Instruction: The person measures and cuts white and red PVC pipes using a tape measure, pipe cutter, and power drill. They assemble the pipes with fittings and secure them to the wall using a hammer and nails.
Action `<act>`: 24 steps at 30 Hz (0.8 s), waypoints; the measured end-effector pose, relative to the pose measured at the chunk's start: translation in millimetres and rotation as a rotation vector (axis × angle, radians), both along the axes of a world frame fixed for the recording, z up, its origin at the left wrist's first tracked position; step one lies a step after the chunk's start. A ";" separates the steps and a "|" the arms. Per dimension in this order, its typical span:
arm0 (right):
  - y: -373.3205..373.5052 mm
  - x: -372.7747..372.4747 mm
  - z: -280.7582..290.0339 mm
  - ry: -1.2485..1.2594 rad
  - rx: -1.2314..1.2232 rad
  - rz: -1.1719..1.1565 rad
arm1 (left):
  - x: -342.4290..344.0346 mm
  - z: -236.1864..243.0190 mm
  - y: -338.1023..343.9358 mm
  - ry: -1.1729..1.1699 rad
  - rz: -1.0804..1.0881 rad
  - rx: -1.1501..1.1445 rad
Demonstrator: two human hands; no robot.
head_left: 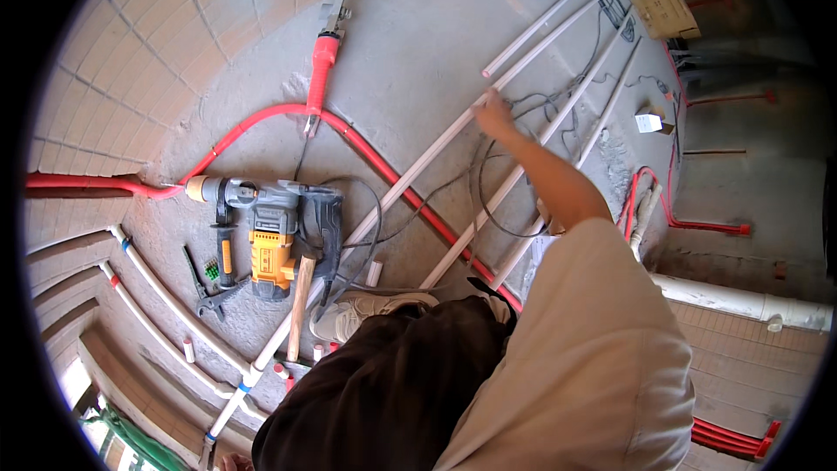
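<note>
My right hand (494, 115), at the end of an outstretched arm, is closed around a long thin white pipe (436, 149) that slants across the concrete floor. Only a few fingertips of my left hand (234, 462) show at the bottom edge; whether they hold anything is hidden. Close to them is a white pipe run (228, 412) with blue bands. Several more white pipes lie roughly parallel to the held one, such as the pipe (571, 105) to its right. Beneath the held pipe a red conduit (366, 146) crosses the floor.
A yellow and grey rotary hammer (273, 249) lies at the left, beside a wooden-handled hammer (302, 307). Farther off is a red-handled tool (323, 65) with a metal head. Black cable (478, 187) loops among the pipes. A cardboard box (665, 9) stands far right.
</note>
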State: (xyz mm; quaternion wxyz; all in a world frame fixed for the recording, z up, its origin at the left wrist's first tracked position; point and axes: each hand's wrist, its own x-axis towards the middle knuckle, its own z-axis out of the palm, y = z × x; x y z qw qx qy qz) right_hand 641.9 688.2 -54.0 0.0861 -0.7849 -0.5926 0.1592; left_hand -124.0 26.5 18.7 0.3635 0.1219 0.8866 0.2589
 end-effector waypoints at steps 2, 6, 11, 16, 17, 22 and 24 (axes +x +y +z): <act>50.1 5.1 -5.3 -0.077 -0.112 0.052 | -65.0 -0.1 -40.9 -0.131 0.027 0.131; 85.4 81.8 -42.1 -0.147 -0.202 0.137 | 2.0 52.9 73.3 -0.027 -0.179 -0.006; 138.6 59.9 -47.7 -0.200 -0.322 0.205 | 120.9 140.4 138.7 -0.075 -0.406 -0.216; 88.5 17.4 -29.6 0.396 0.234 -0.117 | 112.9 145.9 129.3 -0.071 -0.297 -0.421; 71.0 6.2 -22.4 0.745 0.253 -0.191 | 119.1 149.3 141.1 -0.080 -0.274 -0.409; -112.9 -175.2 26.2 1.051 0.083 0.264 | 123.7 146.7 183.3 -0.127 -0.462 -0.293; -171.7 -238.7 51.6 1.378 -0.305 0.263 | 119.8 117.1 196.2 -0.163 -0.445 -0.182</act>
